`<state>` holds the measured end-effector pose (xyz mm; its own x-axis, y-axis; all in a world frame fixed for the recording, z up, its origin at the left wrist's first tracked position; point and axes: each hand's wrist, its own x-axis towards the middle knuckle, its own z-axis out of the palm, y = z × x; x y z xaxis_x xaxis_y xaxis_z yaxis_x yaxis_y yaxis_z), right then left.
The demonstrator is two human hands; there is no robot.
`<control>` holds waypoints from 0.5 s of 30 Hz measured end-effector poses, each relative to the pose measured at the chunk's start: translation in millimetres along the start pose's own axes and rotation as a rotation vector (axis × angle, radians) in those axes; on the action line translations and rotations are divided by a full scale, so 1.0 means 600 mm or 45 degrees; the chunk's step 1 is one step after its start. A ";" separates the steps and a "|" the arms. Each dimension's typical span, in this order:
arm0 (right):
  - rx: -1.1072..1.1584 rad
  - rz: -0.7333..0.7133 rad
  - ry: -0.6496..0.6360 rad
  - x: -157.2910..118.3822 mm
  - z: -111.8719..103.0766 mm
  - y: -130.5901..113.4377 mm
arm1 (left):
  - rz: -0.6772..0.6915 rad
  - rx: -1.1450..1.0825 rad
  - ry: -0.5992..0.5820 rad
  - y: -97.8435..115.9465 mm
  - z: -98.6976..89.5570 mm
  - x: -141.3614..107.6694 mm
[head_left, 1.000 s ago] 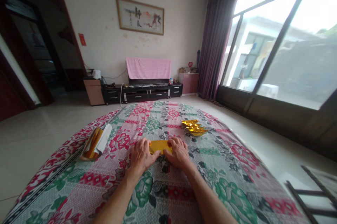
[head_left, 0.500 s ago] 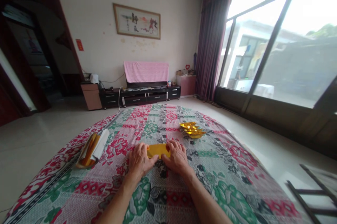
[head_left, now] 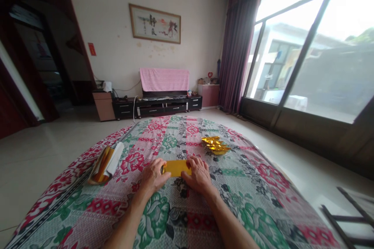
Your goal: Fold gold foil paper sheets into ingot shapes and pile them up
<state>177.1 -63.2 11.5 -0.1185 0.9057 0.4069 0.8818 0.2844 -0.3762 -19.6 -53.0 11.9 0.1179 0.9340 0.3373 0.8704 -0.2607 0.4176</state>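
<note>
Yellow strip [head_left: 175,168] sits between hands, on or just over counter [head_left: 188,202]. Left hand [head_left: 153,177] half-curled, gripping its left end; right hand [head_left: 199,174] same, right end. Uneven pull could skew or tear it; right hand reaching forward might knock gold pieces [head_left: 216,146].

1 framed picture [head_left: 155,23] on the wall [head_left: 201,27] above a pink cloth [head_left: 164,79], purple curtain [head_left: 236,46] beside the window [head_left: 327,69]

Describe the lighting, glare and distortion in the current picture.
Head view: daylight bleaches the window; the doorway falls dark. Head view: gold foil pieces show bright glints; the yellow paper looks duller. Head view, right: the window frame leans, apparently lens distortion.
</note>
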 end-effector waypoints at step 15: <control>-0.007 -0.012 -0.031 0.002 -0.003 0.001 | 0.119 -0.095 -0.040 -0.037 -0.005 -0.002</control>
<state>178.3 -62.2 13.3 -0.1378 0.9106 0.3897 0.8832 0.2910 -0.3677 -40.3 -48.8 4.7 0.2127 0.9117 0.3515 0.8170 -0.3633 0.4478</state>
